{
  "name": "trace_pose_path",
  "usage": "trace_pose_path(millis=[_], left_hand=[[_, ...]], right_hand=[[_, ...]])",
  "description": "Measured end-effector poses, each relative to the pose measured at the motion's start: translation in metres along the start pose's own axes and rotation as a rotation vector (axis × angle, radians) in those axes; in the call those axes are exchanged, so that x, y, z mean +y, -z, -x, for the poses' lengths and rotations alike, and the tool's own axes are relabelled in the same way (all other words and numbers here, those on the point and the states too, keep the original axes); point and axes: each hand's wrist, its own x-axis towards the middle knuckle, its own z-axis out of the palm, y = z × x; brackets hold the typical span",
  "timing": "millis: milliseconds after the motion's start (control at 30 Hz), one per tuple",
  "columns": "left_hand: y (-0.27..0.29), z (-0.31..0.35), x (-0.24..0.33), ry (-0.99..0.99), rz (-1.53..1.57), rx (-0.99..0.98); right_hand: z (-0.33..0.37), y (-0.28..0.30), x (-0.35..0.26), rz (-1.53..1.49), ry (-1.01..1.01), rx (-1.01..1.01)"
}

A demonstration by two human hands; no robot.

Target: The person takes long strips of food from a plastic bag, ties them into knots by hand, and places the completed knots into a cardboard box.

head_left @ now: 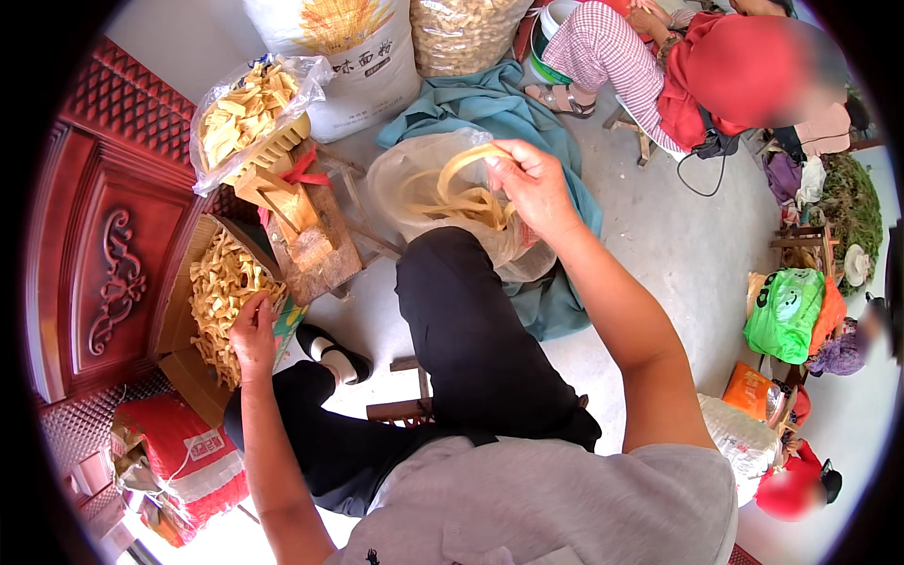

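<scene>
My right hand [535, 184] is raised over an open clear plastic bag [384, 184], its fingers closed on the end of a long, flat, pale yellow strip [461, 162]. The strip curves down toward more coiled strips [476, 207] inside the bag. On the left, my left hand [252, 334] is at the edge of a cardboard box [181, 325] heaped with short yellow pieces [221, 282]. Its fingers are pinched together; what is between them is too small to make out. Between the hands stands a wooden bench [325, 259] with a wooden block device [287, 212] on it.
A yellow basket [273, 141] lined with plastic holds more cut pieces. Behind stand a white sack [367, 85] and a clear sack [461, 38]. Teal cloth [565, 179] lies under the bag. A person in red [697, 85] sits at the far right; a carved red door [108, 273] is at left.
</scene>
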Motion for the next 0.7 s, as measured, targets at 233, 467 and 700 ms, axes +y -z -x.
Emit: trace_pose_path(millis=[233, 467, 700], left_hand=[[-0.022, 0.013, 0.085, -0.265, 0.273, -0.050], [-0.037, 0.036, 0.208, -0.522, 0.292, -0.264], [-0.026, 0.009, 0.162, -0.328, 0.357, 0.052]], right_hand=[[0.006, -0.039, -0.109, -0.167, 0.171, -0.178], [0.006, -0.079, -0.159, -0.227, 0.406, -0.445], [-0.011, -0.030, -0.181, -0.547, 0.392, -0.050]])
